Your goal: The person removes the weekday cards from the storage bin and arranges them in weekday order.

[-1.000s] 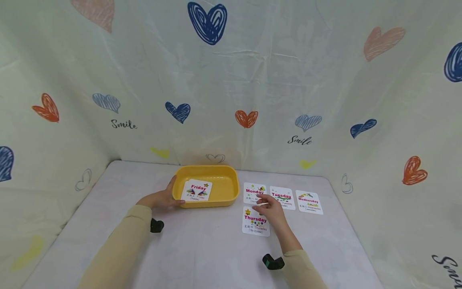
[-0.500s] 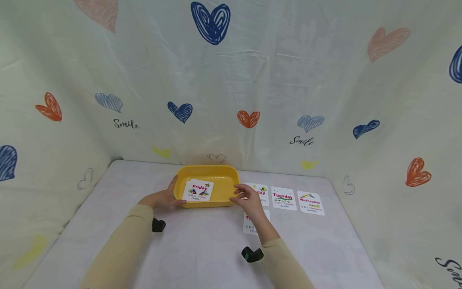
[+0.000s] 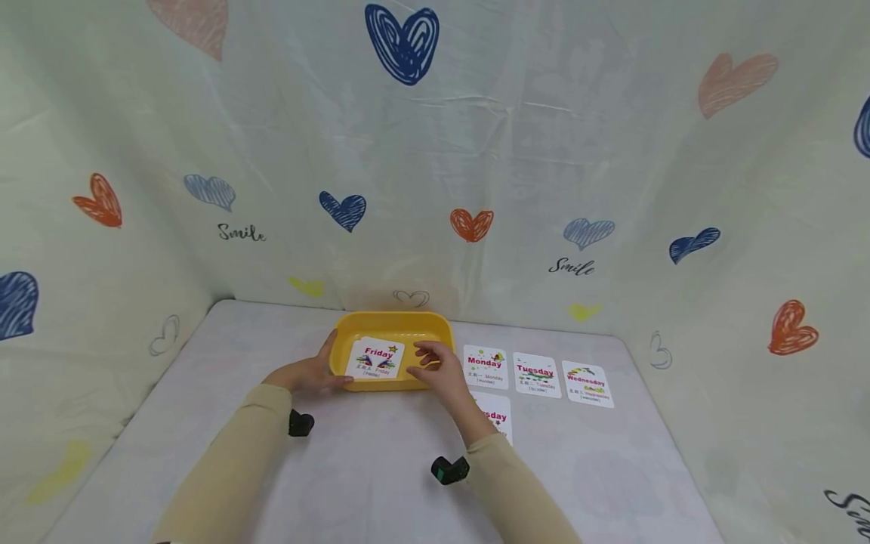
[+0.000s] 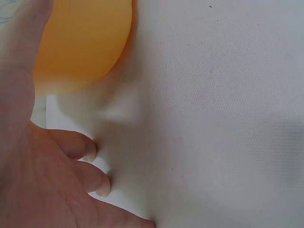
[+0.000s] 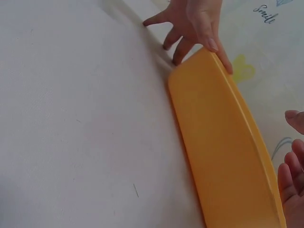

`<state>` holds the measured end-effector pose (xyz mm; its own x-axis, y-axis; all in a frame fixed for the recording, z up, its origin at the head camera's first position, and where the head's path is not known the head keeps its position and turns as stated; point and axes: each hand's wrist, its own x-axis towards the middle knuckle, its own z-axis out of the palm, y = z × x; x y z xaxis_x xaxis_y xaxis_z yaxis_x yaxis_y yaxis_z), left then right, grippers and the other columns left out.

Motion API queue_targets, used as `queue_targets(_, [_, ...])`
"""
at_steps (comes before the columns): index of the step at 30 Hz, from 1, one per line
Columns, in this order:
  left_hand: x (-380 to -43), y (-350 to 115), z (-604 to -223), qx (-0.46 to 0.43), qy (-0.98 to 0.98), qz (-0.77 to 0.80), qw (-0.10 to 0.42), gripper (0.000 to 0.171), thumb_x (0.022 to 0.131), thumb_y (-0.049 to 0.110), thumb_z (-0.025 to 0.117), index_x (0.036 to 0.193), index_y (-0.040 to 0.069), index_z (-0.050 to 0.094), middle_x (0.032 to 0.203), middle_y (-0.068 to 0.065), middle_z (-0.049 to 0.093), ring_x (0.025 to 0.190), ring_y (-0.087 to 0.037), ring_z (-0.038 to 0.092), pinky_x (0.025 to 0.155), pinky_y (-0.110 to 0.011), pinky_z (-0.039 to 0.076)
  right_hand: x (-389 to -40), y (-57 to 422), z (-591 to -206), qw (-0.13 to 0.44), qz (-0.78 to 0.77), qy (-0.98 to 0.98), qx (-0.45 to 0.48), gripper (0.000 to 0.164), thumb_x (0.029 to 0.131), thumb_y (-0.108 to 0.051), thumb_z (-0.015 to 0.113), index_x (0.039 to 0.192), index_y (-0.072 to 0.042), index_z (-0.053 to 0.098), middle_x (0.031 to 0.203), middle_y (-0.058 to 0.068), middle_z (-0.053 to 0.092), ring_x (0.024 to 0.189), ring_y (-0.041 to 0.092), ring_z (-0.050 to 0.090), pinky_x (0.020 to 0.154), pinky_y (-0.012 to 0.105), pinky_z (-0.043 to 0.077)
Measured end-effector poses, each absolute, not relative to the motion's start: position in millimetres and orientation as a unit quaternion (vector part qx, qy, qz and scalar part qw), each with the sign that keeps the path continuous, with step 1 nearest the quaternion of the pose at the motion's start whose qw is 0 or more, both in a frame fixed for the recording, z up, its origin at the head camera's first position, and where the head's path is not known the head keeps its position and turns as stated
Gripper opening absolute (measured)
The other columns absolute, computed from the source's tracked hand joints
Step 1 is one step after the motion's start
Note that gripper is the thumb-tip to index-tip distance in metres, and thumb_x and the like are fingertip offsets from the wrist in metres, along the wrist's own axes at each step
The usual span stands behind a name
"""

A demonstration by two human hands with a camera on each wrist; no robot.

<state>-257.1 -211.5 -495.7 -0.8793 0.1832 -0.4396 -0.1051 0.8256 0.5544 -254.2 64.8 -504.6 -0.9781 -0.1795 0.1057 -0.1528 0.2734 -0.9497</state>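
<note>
Splayed left grip [image 3: 306,372] touches a smooth, rounded tray [image 3: 394,320]; parted right grip [image 3: 442,375] holds nothing.

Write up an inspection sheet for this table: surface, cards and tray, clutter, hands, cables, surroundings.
Surface: pale tabletop; one thin dark streak, mark or fibre unclear.
Job's things: yellow tray holding the Friday card; Monday card, Tuesday card and Wednesday card in a row to its right; partly hidden card nearer the person than Monday.
Clutter: nothing seen.
Left hand: touching the tray's left end.
Right hand: over the tray, fingers loosely bent, holding nothing.
Cables: nothing seen.
Surroundings: backdrop printed with hearts and "Smile".
</note>
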Motion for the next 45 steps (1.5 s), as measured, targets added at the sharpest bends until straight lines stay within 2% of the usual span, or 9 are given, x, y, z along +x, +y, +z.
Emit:
queue_targets(5, [-255.9,-209.9,-495.1,0.017,0.924,0.293,0.245,0.123,0.083,0.060,0.068,0.152,0.006,-0.018,0.149,-0.037,0.025,0.128,-0.054,0.037,0.106,-0.066,0.027,-257.6,53.9,-508.8,0.029,-0.586,0.803,-0.106,0.041,0.084,-0.004,0.076,0.122,-0.004,0.063,0.111,0.013,0.061,0.094,0.024,0.056,0.084,0.029,0.051])
queue_targets(13, [-257.2,-210.8,-496.5,0.020,0.925,0.293,0.242,0.122,0.083,0.060,0.067,0.152,0.006,-0.018,0.149,-0.036,0.026,0.128,-0.054,0.038,0.106,-0.065,0.028,-268.3,43.8,-510.8,0.049,-0.548,0.828,-0.108,0.043,0.084,-0.008,0.077,0.125,-0.006,0.062,0.111,0.005,0.060,0.093,0.019,0.056,0.084,0.029,0.052])
queue_targets(25, [-258.1,-211.8,-499.0,0.021,0.926,0.291,0.240,0.122,0.083,0.059,0.069,0.152,0.005,-0.017,0.148,-0.037,0.027,0.128,-0.054,0.037,0.106,-0.065,0.027,-287.3,35.5,-507.9,0.130,-0.480,0.862,-0.096,0.051,0.084,-0.014,0.079,0.131,-0.008,0.058,0.122,0.011,0.057,0.101,0.021,0.055,0.084,0.030,0.053])
queue_targets(33, [-258.2,-212.8,-499.8,0.016,0.926,0.288,0.242,0.120,0.085,0.057,0.068,0.152,0.007,-0.018,0.148,-0.037,0.028,0.129,-0.054,0.037,0.106,-0.065,0.027,-300.2,30.3,-509.1,0.169,-0.427,0.884,-0.088,0.056,0.082,-0.015,0.080,0.133,-0.008,0.056,0.123,0.011,0.057,0.105,0.025,0.053,0.095,0.035,0.049])
queue_targets(41, [-257.6,-212.4,-499.8,0.018,0.928,0.285,0.241,0.120,0.085,0.058,0.067,0.152,0.008,-0.018,0.147,-0.035,0.031,0.127,-0.053,0.041,0.105,-0.065,0.030,-308.7,32.1,-515.3,0.188,-0.430,0.879,-0.086,0.058,0.081,-0.015,0.081,0.133,-0.011,0.056,0.120,0.008,0.056,0.106,0.024,0.050,0.100,0.038,0.045])
queue_targets(45, [-258.5,-212.5,-499.5,0.021,0.927,0.288,0.239,0.122,0.083,0.060,0.068,0.152,0.008,-0.018,0.148,-0.035,0.030,0.126,-0.053,0.041,0.105,-0.065,0.030,-310.8,30.1,-516.2,0.191,-0.418,0.884,-0.087,0.057,0.082,-0.015,0.081,0.134,-0.012,0.056,0.126,0.009,0.055,0.114,0.026,0.048,0.106,0.040,0.040])
